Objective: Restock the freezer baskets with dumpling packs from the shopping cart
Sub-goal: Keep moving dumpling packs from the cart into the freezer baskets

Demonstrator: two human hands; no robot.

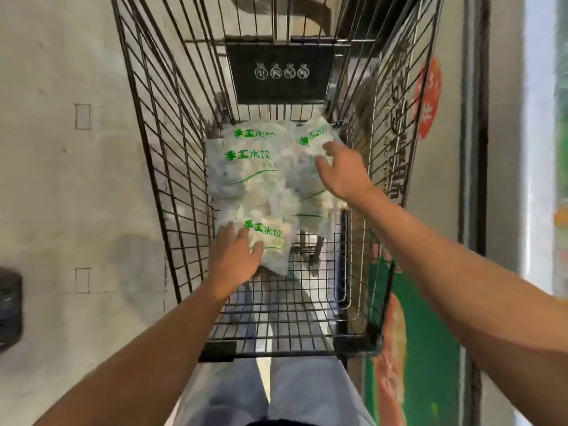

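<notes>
Several clear dumpling packs with green print lie in the black wire shopping cart (172,167). My left hand (235,256) rests with spread fingers on the nearest pack (270,238), at its left edge. My right hand (345,170) lies on the far right pack (310,139), its fingertips bent over that pack's right side. Another pack (242,167) lies on the left, untouched. Whether either hand truly grips its pack is unclear.
The cart's black child-seat flap (281,73) stands at its far end. A freezer cabinet with green and red graphics (430,318) runs along the right. Grey floor (61,179) lies to the left, with a dark round object (9,309) at the left edge.
</notes>
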